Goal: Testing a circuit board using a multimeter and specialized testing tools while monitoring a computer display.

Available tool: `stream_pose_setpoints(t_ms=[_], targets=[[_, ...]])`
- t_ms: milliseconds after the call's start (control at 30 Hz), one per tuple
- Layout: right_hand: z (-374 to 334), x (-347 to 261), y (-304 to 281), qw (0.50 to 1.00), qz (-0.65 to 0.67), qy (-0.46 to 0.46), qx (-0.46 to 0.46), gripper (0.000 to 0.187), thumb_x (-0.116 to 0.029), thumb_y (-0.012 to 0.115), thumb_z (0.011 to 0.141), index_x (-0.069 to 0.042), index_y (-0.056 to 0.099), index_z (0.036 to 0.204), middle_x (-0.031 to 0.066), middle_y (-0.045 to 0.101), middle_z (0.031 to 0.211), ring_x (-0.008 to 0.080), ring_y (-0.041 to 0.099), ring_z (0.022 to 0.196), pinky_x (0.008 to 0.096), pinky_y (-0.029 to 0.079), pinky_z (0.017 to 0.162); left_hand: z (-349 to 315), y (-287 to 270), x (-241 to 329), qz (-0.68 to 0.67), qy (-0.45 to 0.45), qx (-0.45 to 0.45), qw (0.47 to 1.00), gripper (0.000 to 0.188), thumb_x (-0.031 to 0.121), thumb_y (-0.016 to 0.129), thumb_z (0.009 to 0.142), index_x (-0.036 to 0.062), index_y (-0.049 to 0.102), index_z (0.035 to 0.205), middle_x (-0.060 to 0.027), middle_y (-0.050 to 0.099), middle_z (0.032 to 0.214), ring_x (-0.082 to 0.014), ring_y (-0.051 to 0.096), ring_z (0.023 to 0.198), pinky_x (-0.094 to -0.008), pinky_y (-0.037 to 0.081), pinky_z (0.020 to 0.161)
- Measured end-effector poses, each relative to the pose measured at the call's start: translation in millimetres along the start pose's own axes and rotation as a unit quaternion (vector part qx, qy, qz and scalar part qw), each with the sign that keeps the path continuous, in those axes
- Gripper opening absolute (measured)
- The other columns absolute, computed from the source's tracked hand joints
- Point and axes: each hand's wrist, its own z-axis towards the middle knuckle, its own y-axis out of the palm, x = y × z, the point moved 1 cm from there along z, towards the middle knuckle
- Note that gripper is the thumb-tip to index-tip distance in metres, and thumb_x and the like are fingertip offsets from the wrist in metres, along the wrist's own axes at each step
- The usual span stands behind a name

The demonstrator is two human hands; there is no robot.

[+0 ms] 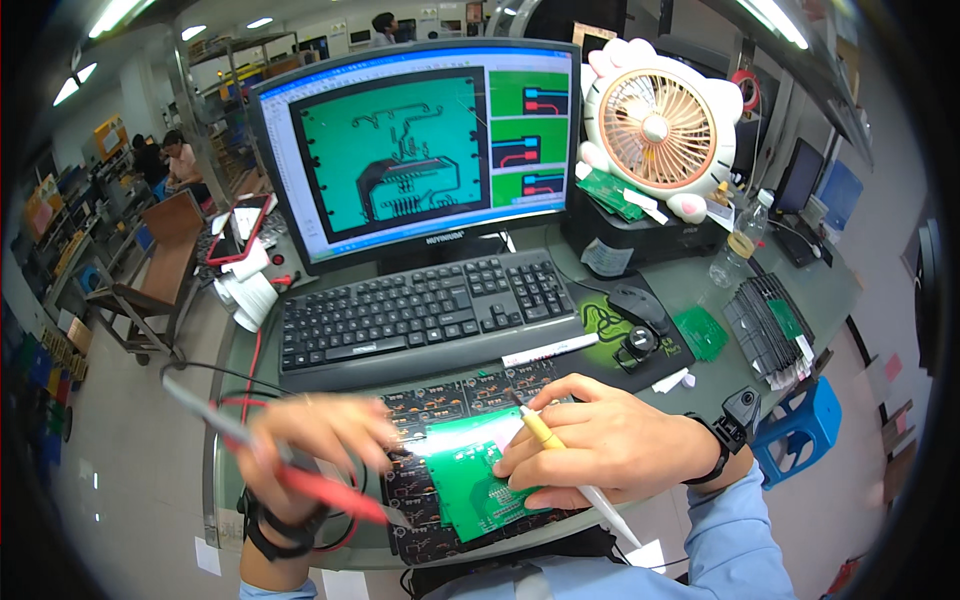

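Observation:
A green printed circuit board (478,505) lies at a tilt on a dark panel of patterned boards (420,400) in front of the keyboard. My right hand (610,440) rests over the board's right side, its fingers closed round a slim pen-like tool (545,430) with a yellow front and a white rear end. The dark tip of that tool points up and away from the board. At the board's left, my left hand (315,435) is smeared by motion. It holds a long red-and-grey probe-like tool (335,492), also blurred, beside the dark panel.
Behind the panel stand a black keyboard (420,310) and a monitor (420,150) showing a board image. Right of them are a mouse (640,305), a white fan (655,125), a plastic bottle (738,245) and a rack of dark boards (768,330). A white roll (245,295) stands left.

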Motion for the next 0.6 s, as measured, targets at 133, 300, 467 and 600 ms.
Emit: stream_pose_setpoints(t_ms=[133, 300, 467, 600], targets=[[10, 0, -7, 0.999, 0.003, 0.021, -0.035, 0.034, -0.034, 0.069, 0.087, -0.009, 0.055, 0.106, 0.0055, 0.062, 0.106, 0.0237, 0.061, 0.097, 0.0394, 0.043, 0.091, 2, -65, -25, 0.182, -0.128, 0.206, 0.953, 0.05, 0.038, 0.029, 0.097, 0.0007, 0.056, 0.078, -0.0202, 0.068, 0.084, -0.0327, 0.066, 0.096, -0.0453, 0.046, 0.096], [34, -11, 2, 0.989, -0.074, -0.005, -0.127, 0.055, -0.047, 0.07, 0.081, -0.003, 0.05, 0.108, 0.0179, 0.057, 0.114, 0.0312, 0.057, 0.113, 0.0424, 0.041, 0.094, -13, -79, -54, 0.261, -0.243, 0.128, 0.925, 0.04, 0.025, 0.037, 0.097, -0.0019, 0.062, 0.082, -0.0186, 0.069, 0.098, -0.0291, 0.061, 0.109, -0.041, 0.043, 0.1], [49, -11, 14, 0.983, -0.131, -0.012, -0.13, 0.06, -0.049, 0.077, 0.073, -0.003, 0.051, 0.102, 0.0109, 0.063, 0.094, 0.0271, 0.064, 0.095, 0.0408, 0.045, 0.073, -12, -72, -64, 0.336, -0.302, 0.036, 0.892, 0.037, 0.025, 0.036, 0.095, 0.0005, 0.062, 0.085, -0.0158, 0.068, 0.11, -0.0268, 0.061, 0.11, -0.0425, 0.037, 0.106], [52, -13, 13, 0.98, -0.138, 0.002, -0.143, 0.059, -0.048, 0.077, 0.074, -0.004, 0.051, 0.103, 0.011, 0.062, 0.092, 0.0272, 0.064, 0.092, 0.0404, 0.044, 0.071, -11, -74, -64, 0.317, -0.289, 0.056, 0.902, 0.037, 0.027, 0.035, 0.094, 0.0037, 0.062, 0.085, -0.0132, 0.067, 0.115, -0.0256, 0.059, 0.115, -0.0471, 0.015, 0.117]])
